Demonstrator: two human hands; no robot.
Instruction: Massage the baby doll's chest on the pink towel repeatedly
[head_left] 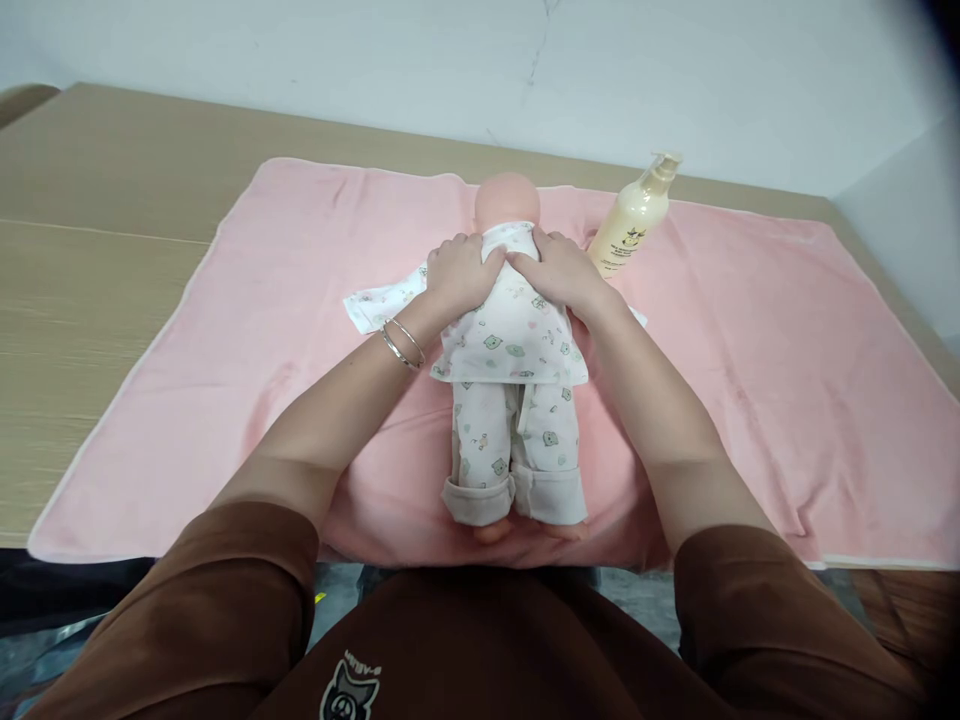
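Observation:
A baby doll [516,300] lies lengthwise with its smooth, bare head away from me; no face shows, and it appears to be on its front. It wears a white printed top [517,350] and matching trousers [480,440] with turned-up cuffs. My left hand [463,272] grips the doll's upper body at the left shoulder, thumb pointing inward across the upper back. Mirroring it, my right hand [561,266] is closed around the right shoulder. The two thumbs come close together near the middle. One sleeve [386,303] stretches out flat on the left; the right sleeve is mostly hidden behind my forearm.
A pink blanket [247,300] with a pale edge spreads under the doll and over the wooden table [97,270]. Just right of my right hand, a cream pump bottle [630,222] stands on the blanket. A white wall [375,70] rises behind the table.

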